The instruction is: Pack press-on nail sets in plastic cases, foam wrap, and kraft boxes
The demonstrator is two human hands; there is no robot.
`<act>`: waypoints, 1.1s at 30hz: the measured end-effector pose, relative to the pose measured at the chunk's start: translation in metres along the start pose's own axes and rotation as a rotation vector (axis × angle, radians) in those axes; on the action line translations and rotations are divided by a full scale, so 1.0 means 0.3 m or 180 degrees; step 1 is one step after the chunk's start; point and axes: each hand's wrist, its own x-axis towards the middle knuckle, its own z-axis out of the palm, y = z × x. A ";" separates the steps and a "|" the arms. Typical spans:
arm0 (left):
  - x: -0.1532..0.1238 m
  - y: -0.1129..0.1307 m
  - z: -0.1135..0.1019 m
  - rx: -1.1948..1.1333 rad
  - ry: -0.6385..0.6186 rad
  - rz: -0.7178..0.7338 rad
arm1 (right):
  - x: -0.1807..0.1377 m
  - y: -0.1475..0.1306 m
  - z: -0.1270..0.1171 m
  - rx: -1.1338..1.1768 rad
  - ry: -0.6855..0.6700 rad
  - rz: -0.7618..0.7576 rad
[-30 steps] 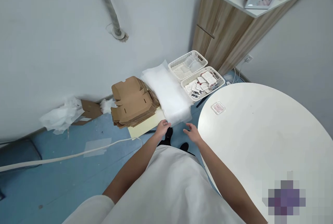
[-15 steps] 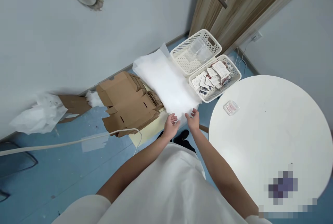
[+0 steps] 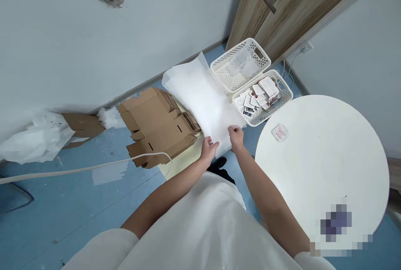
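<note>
A stack of thin, translucent white sheets (image 3: 203,94), perhaps plastic or foam, lies in front of me, its near end close to my body. My left hand (image 3: 209,149) is at the near left edge of the stack, fingers apart and slightly curled, holding nothing visible. On the near right part, my right hand (image 3: 237,137) has its thumb and fingers pinched together at the top white sheet. Its fingertips are small in the view, and how much of the sheet they grip is hidden.
Flattened brown cardboard boxes (image 3: 156,121) are stacked left of the sheets. Beyond stand a white basket (image 3: 219,78) with clear packets and another basket (image 3: 286,94) with carded items. A round white table (image 3: 316,169) bears a small clear case (image 3: 280,132). A pale cable (image 3: 94,168) crosses at left.
My right hand has closed from spread fingers into a pinch at the sheets. My left hand stays near the stack's left edge. The view has shifted slightly.
</note>
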 end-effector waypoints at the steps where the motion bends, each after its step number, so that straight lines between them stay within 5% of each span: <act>1: -0.007 0.002 -0.004 -0.0160 0.0045 -0.0075 | -0.017 -0.028 -0.005 0.0040 -0.0039 -0.0258; 7: -0.055 0.064 -0.013 -0.1155 -0.0252 -0.0600 | -0.154 -0.161 -0.085 0.0626 -0.0314 -0.0689; 10: -0.060 0.098 0.000 -0.1500 -0.0487 -0.0495 | -0.221 -0.180 -0.163 0.1081 -0.0499 -0.0588; 15: -0.060 0.099 0.028 -0.1598 -0.0269 -0.0222 | -0.229 -0.209 -0.316 0.1181 -0.0731 -0.0610; 19: -0.078 0.058 0.043 -0.1297 -0.0276 -0.0111 | -0.125 -0.276 -0.377 0.0186 -0.0792 -0.0631; 24: -0.085 0.020 0.050 -0.1179 -0.0223 -0.0190 | -0.085 -0.338 -0.400 -0.1338 -0.0717 -0.1388; 29: -0.081 0.005 0.110 -0.1193 -0.0035 0.0054 | -0.187 -0.282 -0.546 -0.1293 -0.0324 -0.1801; 33: -0.121 -0.044 0.229 -0.0905 -0.0181 0.0606 | -0.273 -0.130 -0.744 -0.0802 -0.0049 -0.1665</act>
